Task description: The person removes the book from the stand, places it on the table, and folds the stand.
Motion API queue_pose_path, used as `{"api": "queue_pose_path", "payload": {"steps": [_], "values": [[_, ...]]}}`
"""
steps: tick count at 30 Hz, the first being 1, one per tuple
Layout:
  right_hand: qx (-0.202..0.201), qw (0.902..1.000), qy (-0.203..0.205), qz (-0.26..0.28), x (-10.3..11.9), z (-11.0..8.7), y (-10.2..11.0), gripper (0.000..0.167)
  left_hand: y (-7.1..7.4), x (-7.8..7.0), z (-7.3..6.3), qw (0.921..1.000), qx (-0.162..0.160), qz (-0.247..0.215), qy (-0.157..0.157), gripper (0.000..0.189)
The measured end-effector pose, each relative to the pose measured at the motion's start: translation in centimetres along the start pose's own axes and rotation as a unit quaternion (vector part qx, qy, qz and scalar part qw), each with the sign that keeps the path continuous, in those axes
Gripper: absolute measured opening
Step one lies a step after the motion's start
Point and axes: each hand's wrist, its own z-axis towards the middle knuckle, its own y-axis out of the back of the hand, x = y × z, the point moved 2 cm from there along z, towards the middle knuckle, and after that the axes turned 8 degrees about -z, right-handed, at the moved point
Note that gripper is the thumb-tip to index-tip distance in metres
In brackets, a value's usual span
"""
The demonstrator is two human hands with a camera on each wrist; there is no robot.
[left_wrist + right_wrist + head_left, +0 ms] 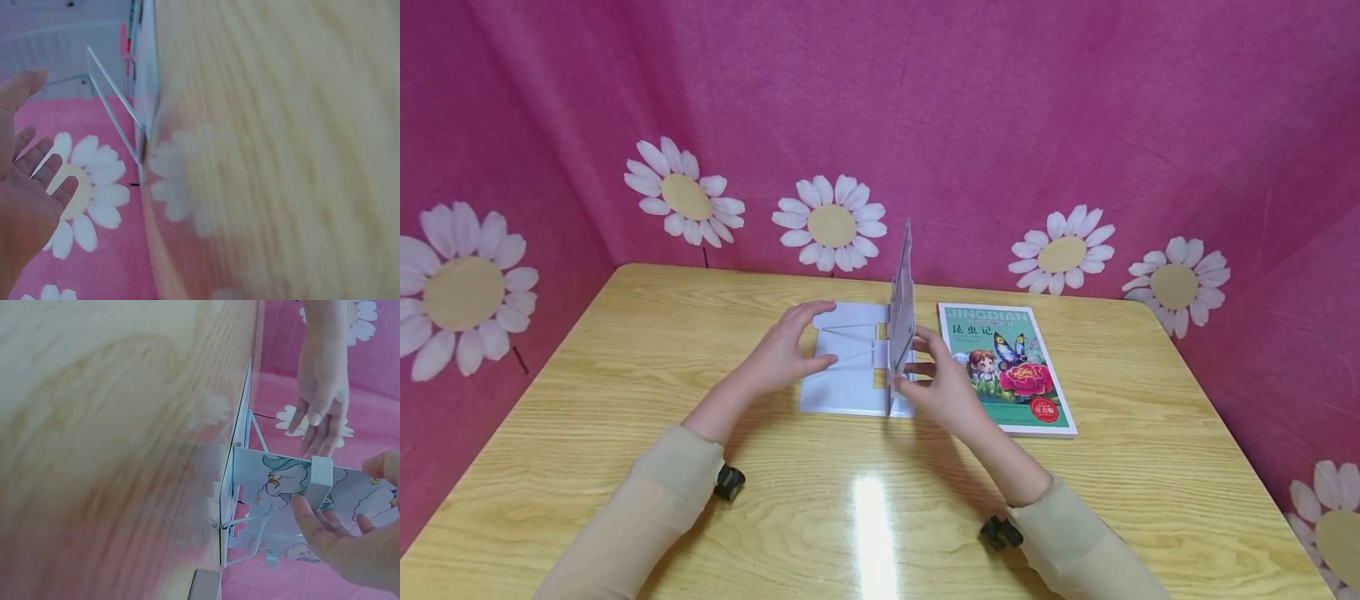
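Note:
A white metal book stand stands in the middle of the table, its base plate point(844, 392) flat and its panel point(903, 312) upright. The right wrist view shows the panel's printed face point(369, 509) with unicorn and cloud drawings, a white page clip point(321, 478) and thin wire supports point(253, 544). My right hand point(946, 390) is at that face, fingers spread, fingertips right by the clip. On the other side, my left hand point(781, 352) is held at the base plate's left edge, thumb and fingers apart with nothing between them.
To the right of the stand lies a green-covered book point(1011, 367) with a butterfly and a red flower. The wooden table point(662, 333) is bordered by pink cloth point(940, 125) with daisies. Dark wrist devices point(728, 482) hang by both sleeves.

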Motion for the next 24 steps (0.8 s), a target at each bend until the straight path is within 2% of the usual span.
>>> {"api": "queue_pose_path", "payload": {"steps": [5, 8, 13, 24], "values": [[-0.003, 1.0, -0.003, 0.009, -2.7, 0.8, -0.2, 0.071, -0.1, 1.4, 0.4, 0.9991, 0.035, 0.007, 0.022, 0.074], [-0.001, 0.9999, 0.002, 0.011, -3.2, 0.8, -0.2, 0.07, -0.1, 2.2, 0.7, 0.9975, 0.059, 0.018, 0.035, 0.077], [-0.001, 0.9998, 0.01, 0.017, -3.3, 0.7, 0.0, 0.068, 0.0, 3.2, 1.2, 0.993, 0.095, 0.031, 0.063, 0.079], [-0.001, 0.9998, 0.0, 0.02, -3.1, 0.6, 0.1, 0.068, 0.1, 4.7, 2.3, 0.9797, 0.164, 0.074, 0.088, 0.084]]}}
